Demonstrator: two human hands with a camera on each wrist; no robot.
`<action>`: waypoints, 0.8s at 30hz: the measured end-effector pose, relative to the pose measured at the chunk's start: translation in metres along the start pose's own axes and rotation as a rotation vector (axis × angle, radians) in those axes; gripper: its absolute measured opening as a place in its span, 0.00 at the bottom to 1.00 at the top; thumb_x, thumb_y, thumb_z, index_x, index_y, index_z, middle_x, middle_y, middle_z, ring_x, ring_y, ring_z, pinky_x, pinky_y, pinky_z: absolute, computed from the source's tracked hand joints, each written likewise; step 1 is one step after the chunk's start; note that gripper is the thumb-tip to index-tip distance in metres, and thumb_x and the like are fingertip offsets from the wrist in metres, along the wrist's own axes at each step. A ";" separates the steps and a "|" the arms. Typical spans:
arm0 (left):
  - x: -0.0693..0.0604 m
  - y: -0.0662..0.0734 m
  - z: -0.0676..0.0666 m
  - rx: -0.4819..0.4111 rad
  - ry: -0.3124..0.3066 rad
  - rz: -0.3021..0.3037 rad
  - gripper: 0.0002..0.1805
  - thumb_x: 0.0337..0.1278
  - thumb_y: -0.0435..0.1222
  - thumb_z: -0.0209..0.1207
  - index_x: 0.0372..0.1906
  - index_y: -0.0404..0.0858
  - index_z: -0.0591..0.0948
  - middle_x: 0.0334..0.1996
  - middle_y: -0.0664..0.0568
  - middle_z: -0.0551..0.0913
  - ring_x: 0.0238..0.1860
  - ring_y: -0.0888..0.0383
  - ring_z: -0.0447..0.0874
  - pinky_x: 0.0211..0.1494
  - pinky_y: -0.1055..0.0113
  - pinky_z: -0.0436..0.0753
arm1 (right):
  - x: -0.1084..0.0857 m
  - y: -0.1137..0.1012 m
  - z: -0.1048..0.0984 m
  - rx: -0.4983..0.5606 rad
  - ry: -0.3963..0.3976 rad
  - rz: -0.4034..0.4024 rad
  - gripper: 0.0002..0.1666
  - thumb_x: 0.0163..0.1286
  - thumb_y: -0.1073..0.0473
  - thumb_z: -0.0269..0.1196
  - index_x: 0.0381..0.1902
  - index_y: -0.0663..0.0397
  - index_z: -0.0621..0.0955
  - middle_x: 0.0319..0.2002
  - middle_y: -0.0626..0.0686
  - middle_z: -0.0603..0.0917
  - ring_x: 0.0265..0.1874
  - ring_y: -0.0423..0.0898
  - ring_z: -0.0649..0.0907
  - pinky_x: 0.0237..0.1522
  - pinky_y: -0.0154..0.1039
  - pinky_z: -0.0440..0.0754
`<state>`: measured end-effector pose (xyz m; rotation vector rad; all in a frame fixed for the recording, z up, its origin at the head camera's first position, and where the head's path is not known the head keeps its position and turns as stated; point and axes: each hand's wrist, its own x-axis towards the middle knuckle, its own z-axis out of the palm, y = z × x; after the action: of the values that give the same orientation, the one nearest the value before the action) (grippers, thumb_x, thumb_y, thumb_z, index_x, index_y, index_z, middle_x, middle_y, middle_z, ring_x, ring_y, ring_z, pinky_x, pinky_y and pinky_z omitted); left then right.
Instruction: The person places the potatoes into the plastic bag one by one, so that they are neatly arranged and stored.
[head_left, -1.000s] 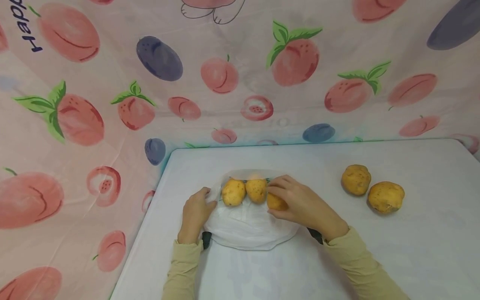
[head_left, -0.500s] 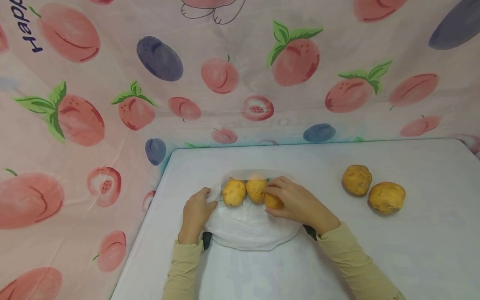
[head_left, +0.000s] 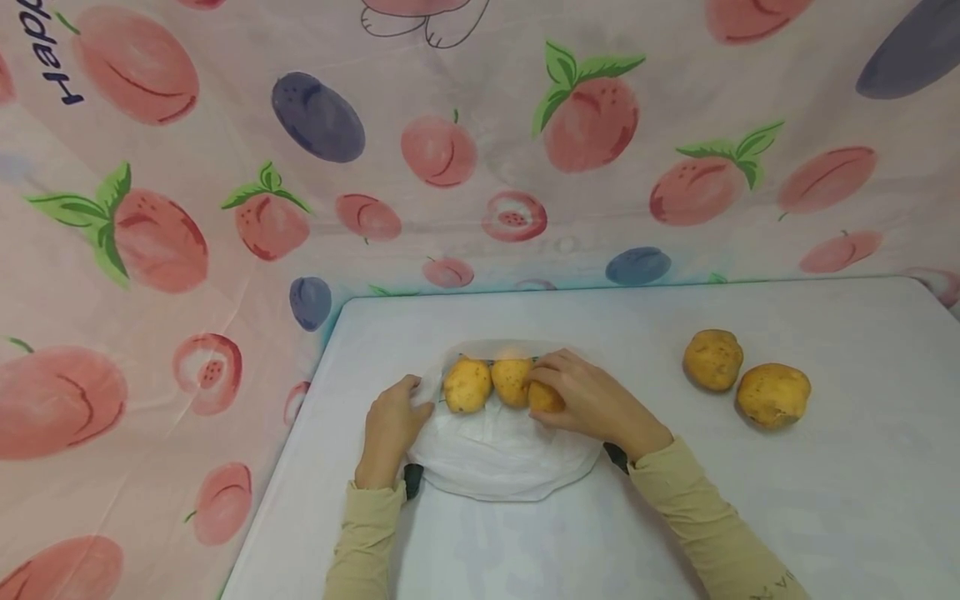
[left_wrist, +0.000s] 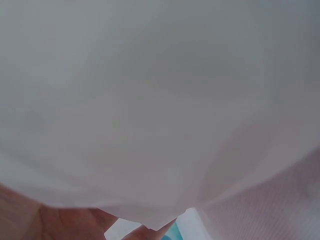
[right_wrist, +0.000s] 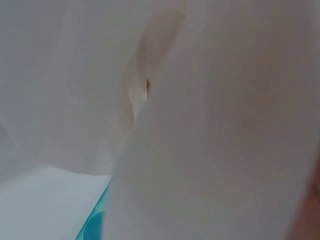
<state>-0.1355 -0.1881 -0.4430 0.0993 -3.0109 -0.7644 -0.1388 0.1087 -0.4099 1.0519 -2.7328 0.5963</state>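
Two yellow potatoes, one at the left [head_left: 467,385] and one in the middle [head_left: 513,382], lie side by side on a white plastic bag [head_left: 498,458]. The right hand [head_left: 592,400] grips a third potato [head_left: 545,397] just right of them, over the bag. At the bag's left edge the left hand [head_left: 392,433] touches the plastic, thumb and fingers spread apart. White film fills most of both wrist views; part of the left hand shows at the bottom of the left wrist view, its fingertips partly hidden.
Two more potatoes, a smaller one [head_left: 713,360] and a larger one [head_left: 773,396], lie on the white table [head_left: 847,500] at the right. A fruit-patterned cloth [head_left: 465,83] hangs behind the table and along its left side.
Over the last second the right hand has moved slightly left with its potato, closer to the middle potato. The left hand has stayed in place.
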 end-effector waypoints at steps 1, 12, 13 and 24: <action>0.000 0.000 0.000 -0.001 0.003 0.003 0.24 0.56 0.37 0.68 0.58 0.32 0.80 0.54 0.39 0.84 0.55 0.39 0.83 0.56 0.46 0.81 | 0.000 0.000 0.000 -0.001 0.002 0.002 0.27 0.58 0.50 0.74 0.51 0.58 0.84 0.50 0.55 0.84 0.53 0.52 0.80 0.57 0.48 0.81; 0.001 0.003 0.000 -0.005 -0.006 -0.002 0.24 0.56 0.37 0.67 0.57 0.33 0.80 0.54 0.39 0.84 0.55 0.38 0.82 0.56 0.46 0.81 | 0.004 0.006 0.004 0.004 0.031 0.009 0.28 0.58 0.50 0.74 0.51 0.60 0.84 0.50 0.55 0.83 0.53 0.53 0.80 0.58 0.49 0.80; 0.001 0.003 0.000 -0.007 -0.005 -0.002 0.24 0.56 0.37 0.67 0.57 0.32 0.80 0.54 0.39 0.84 0.55 0.38 0.82 0.56 0.46 0.81 | 0.004 0.007 0.004 0.008 0.035 0.010 0.28 0.57 0.50 0.75 0.51 0.60 0.84 0.50 0.55 0.83 0.53 0.53 0.80 0.58 0.49 0.80; 0.001 0.001 -0.001 -0.014 -0.005 -0.004 0.25 0.57 0.37 0.67 0.58 0.32 0.80 0.55 0.38 0.84 0.56 0.38 0.82 0.57 0.46 0.81 | 0.006 0.011 0.008 0.057 0.059 0.038 0.28 0.59 0.50 0.74 0.53 0.58 0.83 0.52 0.55 0.82 0.54 0.52 0.80 0.59 0.49 0.80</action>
<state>-0.1361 -0.1876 -0.4420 0.1039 -3.0100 -0.7875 -0.1511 0.1091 -0.4186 0.9809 -2.7052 0.7036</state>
